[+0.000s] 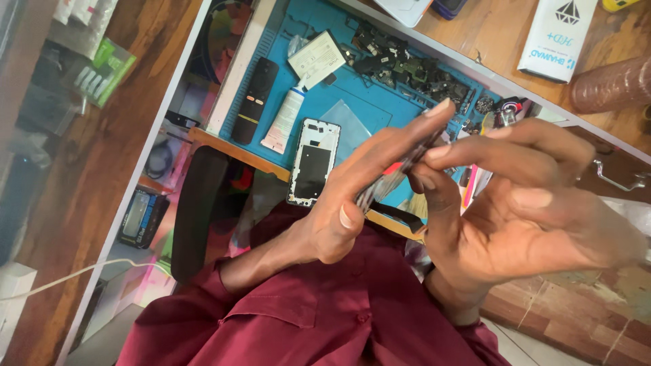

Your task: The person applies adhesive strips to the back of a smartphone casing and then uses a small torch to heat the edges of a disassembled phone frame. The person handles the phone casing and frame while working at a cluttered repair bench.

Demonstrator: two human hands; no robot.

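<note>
Both hands [434,196] pinch a thin, patterned phone panel [393,177].

blue mat [369,102], maroon shirt [319,312], black remote [254,100]

The mat [366,95] on the surface looked like soft blue rubber, matt and smooth. The remote [255,100] was dull black plastic. The phone frame [313,161] had a shiny silver metal rim. The surface [502,34] was brown wood with a slight shine. The shirt [325,312] was dark red cloth, soft and creased.
</note>
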